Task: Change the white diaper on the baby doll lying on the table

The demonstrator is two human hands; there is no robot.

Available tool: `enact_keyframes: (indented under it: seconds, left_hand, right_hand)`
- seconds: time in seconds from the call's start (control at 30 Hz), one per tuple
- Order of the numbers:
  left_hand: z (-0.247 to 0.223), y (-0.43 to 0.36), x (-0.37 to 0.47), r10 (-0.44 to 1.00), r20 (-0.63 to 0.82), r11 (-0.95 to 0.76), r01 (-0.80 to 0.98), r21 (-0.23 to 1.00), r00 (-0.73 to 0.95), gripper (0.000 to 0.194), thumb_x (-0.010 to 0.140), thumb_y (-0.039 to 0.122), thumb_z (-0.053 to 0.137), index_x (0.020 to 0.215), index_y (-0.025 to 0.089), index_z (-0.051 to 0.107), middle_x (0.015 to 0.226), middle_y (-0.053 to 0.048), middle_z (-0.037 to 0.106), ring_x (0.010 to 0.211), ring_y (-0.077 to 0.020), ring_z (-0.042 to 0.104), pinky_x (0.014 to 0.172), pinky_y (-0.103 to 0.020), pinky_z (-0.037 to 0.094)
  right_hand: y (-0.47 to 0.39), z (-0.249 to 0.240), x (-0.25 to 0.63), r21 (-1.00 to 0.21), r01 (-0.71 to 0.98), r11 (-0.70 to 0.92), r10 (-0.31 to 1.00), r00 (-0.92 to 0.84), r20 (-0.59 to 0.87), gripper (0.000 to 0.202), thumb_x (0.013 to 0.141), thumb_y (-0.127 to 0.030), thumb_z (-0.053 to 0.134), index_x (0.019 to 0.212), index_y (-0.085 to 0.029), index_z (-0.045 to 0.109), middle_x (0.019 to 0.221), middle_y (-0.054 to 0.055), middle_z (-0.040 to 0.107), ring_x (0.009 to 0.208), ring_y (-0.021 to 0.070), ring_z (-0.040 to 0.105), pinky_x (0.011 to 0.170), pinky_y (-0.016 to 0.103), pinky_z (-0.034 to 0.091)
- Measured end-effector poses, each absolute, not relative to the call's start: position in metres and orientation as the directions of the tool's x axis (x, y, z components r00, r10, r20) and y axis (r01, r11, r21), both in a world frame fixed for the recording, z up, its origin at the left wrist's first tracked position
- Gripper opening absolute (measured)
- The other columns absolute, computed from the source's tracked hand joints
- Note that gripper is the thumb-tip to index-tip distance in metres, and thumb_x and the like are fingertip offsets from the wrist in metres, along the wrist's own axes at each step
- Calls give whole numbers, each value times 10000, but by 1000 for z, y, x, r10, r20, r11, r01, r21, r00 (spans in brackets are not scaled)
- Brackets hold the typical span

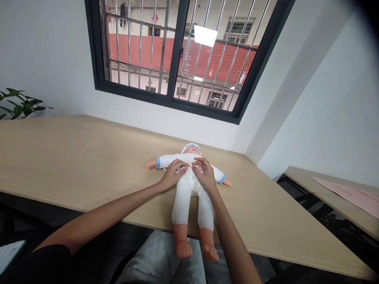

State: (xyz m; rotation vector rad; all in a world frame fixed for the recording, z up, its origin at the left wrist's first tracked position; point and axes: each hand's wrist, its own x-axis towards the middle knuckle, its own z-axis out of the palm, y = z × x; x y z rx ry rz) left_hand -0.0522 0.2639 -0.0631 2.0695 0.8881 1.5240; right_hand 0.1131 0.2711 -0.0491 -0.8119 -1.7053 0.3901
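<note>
A baby doll (181, 205) lies on its back on the table, with its head away from me and its feet past the front edge. It wears white clothes with blue cuffs and a white cap (189, 146) with blue lettering. Around its hips is a white diaper (194, 187) with ruffled leg edges. My left hand (174, 172) is at the doll's waist, thumb and fingers pinched on the diaper's front top edge. Opposite it, my right hand (205, 173) pinches the same edge, near a small coloured print. The fingers partly cover the waistband.
The wooden table (89, 157) extends to both sides, with a wall and barred window (168, 94) behind it. A green plant (22, 104) stands at the far left. On another table to the right lies a pink cloth (349, 193).
</note>
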Motion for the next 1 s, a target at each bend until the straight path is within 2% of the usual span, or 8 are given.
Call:
enact_keyframes:
  seconds: [0.17,0.43,0.67,1.0]
  left_hand:
    - [-65,266,-53,707,682,-705,242,666,184,184,856,286,498,937,197,638,961,-56,576,959,-182,536,904,-344,414]
    - [-64,265,-51,722,673,-688,257,678,157,128,836,263,511,900,189,594,932,-41,583,961,-179,536,882,-332,426]
    - [-68,268,-51,716,680,-696,243,675,161,160,841,280,513,957,198,586,985,-51,581,1002,-183,533,914,-344,415]
    - [-67,267,-51,738,661,-673,213,708,137,201,822,303,550,990,198,588,1029,-58,587,1015,-187,534,931,-345,409]
  right_hand:
    - [268,-48,113,-632,329,702,700,-152,698,259,793,-275,541,1050,-245,566,899,28,657,977,198,574,903,378,415]
    - [270,-49,114,-616,363,699,702,-182,689,314,771,-202,532,1079,-258,567,905,18,662,954,196,587,925,392,395]
    - [271,-51,115,-607,385,695,700,-171,693,396,746,-231,576,1140,-256,540,1054,43,620,1050,208,545,963,400,375]
    - [273,-52,115,-628,357,692,709,-168,685,381,786,-224,532,1165,-266,516,1023,41,632,1017,196,560,933,393,399]
